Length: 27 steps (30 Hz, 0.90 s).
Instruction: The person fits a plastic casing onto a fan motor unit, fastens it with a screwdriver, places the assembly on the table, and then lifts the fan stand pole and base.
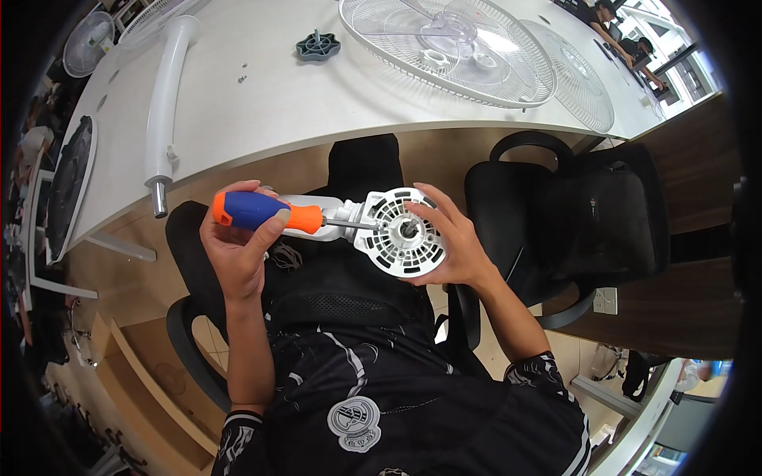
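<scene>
My left hand (242,242) is wrapped round a screwdriver (262,214) with a blue and orange handle. Its metal shaft points right, and the tip meets the slotted face of a white fan motor housing (385,258). Around the right side of that housing curls my right hand (458,242), fingers at its upper edge and the thumb side below. A metal shaft sticks out at the housing's centre. The white neck of the fan head (337,213) extends left, partly behind the screwdriver. The housing is held above my lap.
On the white table (238,119) lie a white fan pole (171,103) with a metal end, a dark knob (317,46), small screws (243,78) and a fan grille (444,55) with clear blades. A black chair (516,190) stands at right. People sit at the far right.
</scene>
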Motion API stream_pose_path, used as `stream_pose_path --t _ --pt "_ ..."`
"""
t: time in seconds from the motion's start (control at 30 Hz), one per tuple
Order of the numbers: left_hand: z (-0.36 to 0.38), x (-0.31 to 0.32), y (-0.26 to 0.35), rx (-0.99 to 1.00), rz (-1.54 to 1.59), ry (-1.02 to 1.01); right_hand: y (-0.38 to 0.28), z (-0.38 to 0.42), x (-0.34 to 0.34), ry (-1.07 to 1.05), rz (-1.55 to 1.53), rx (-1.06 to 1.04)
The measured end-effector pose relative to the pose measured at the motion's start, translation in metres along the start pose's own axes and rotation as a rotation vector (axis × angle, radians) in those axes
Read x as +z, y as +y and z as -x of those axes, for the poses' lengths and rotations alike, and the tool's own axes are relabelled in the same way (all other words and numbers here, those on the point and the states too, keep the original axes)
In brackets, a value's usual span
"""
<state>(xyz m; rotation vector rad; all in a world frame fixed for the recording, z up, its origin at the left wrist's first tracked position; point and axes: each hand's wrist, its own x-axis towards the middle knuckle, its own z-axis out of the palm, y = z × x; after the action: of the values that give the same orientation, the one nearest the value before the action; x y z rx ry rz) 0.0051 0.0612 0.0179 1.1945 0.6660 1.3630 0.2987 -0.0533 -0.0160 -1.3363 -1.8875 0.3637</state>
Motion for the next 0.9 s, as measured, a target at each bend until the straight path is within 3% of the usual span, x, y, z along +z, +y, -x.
stream_pose_path --t 0.9 --pt "-0.012 0.024 0.017 0.103 -0.221 -0.197 0.0 0.005 -0.003 -0.051 -0.003 -0.001"
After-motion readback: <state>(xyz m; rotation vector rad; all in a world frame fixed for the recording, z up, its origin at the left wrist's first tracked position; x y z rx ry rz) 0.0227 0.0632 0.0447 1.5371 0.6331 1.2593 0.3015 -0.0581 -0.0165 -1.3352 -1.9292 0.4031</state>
